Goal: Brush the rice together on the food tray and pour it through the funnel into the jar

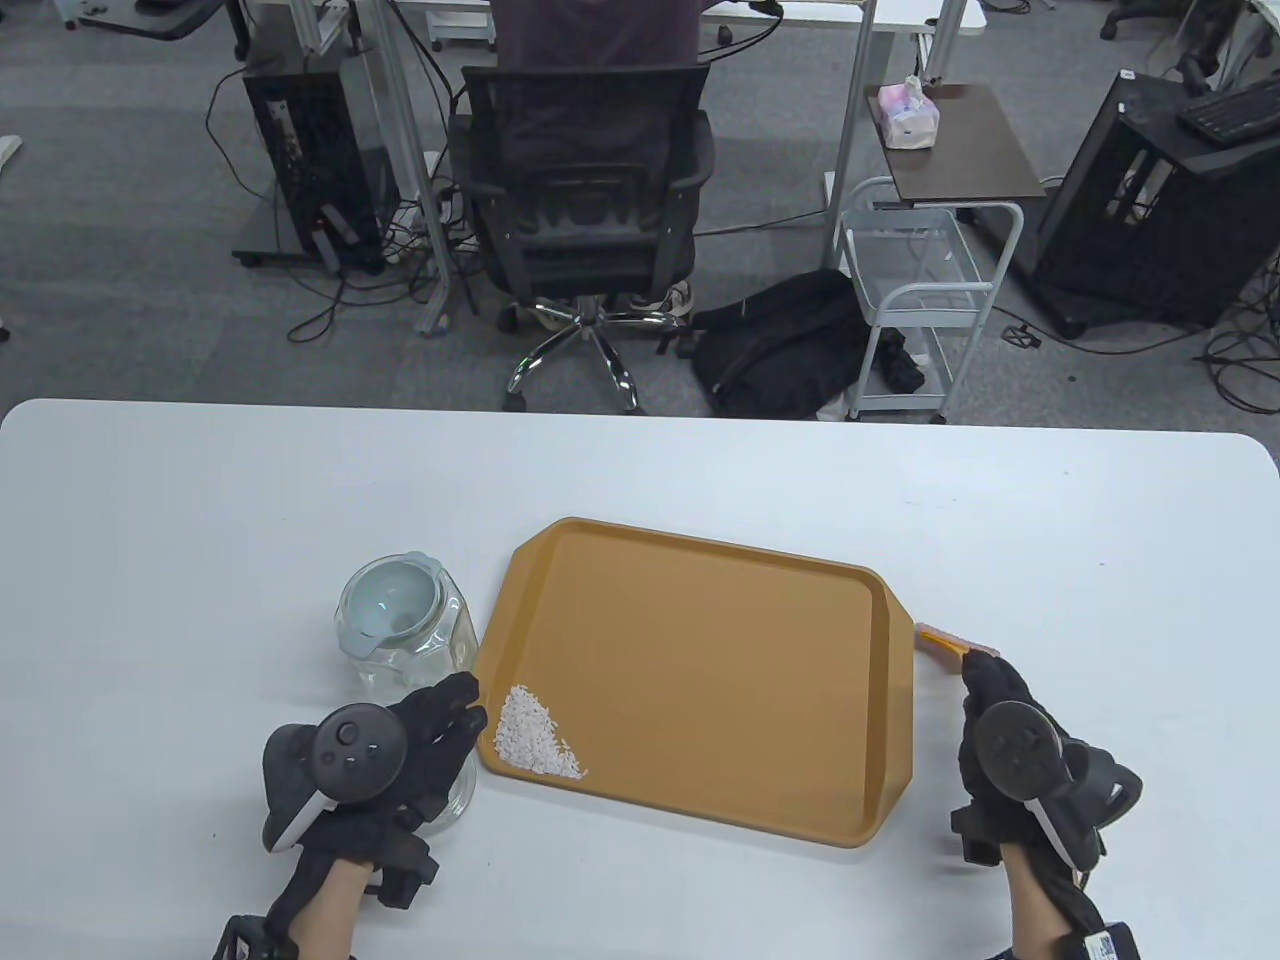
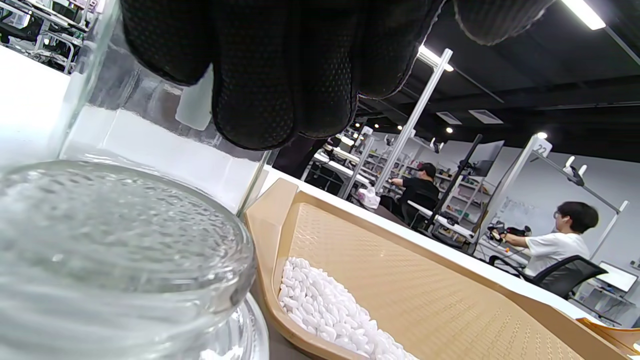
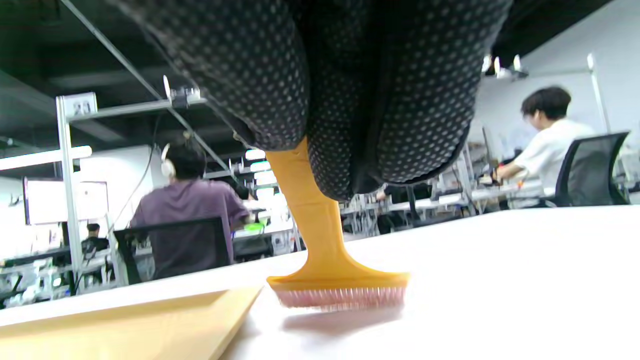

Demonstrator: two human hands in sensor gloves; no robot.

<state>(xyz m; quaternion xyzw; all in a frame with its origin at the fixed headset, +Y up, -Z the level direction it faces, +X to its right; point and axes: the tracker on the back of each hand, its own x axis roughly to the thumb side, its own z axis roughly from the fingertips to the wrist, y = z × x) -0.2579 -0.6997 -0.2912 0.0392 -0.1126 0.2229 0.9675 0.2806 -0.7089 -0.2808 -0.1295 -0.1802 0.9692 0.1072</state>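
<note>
A: Nearest the lens: left hand (image 1: 400, 760), fingers curled on the near wall of the glass jar (image 1: 405, 640), just left of the tray (image 1: 700, 690). Funnel (image 1: 390, 598) seated in the jar mouth.

B: Confirmed. Tray as landmark, largest down: long axis running left to right, slightly skewed. Rice (image 1: 535, 742) heaped in its near-left corner, the corner closest to the jar.

A: Right hand (image 1: 1010, 740) just off the right end of the tray, fingers closed round the handle of the brush (image 3: 332, 260). Bristles down, close to the table (image 1: 200, 520), contact not certain.

B: Judged: gathering looks done. Pour hinges on that corner. Left hand nearer the rice, but occupied with the jar; right hand opposite, well apart from the heap.
</note>
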